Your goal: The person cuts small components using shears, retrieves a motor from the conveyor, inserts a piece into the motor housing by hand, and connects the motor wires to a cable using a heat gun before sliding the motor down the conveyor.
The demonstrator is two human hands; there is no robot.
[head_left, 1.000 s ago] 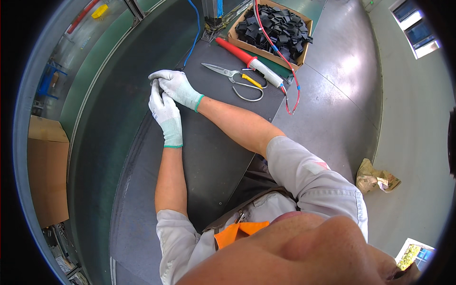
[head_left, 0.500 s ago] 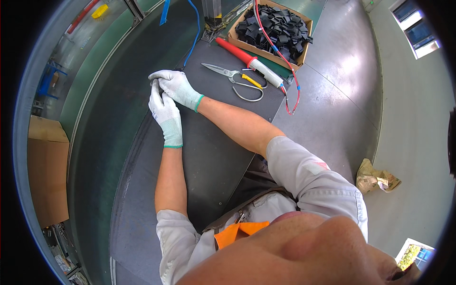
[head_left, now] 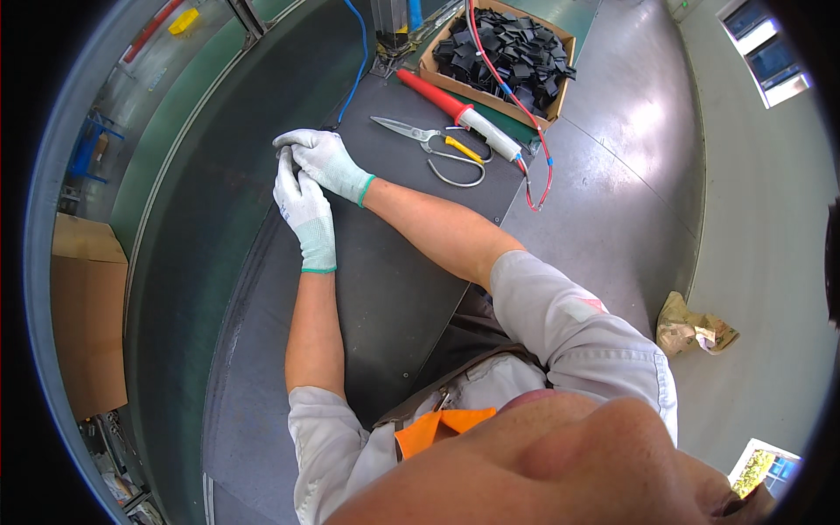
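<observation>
The white-gloved left hand (head_left: pixel 303 201) and white-gloved right hand (head_left: pixel 325 159) are touching, fingers bending; whether they're gripping anything, I can't tell; silver metal scissors with one yellow-wrapped handle (head_left: pixel 429 136) are lying right of the fingers, nearer the right hand, blades pointing just beyond them.

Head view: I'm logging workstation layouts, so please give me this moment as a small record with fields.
Left hand: white-gloved, fingertips against the right hand
Right hand: white-gloved, bent
In grip: cannot tell, hidden by the hands
Blue cable: comes down beside the right hand
Scissors: right of the hands, on the dark worktop
Red-and-white tool: between scissors and cardboard box
Cardboard box: holds many flat black pieces
</observation>
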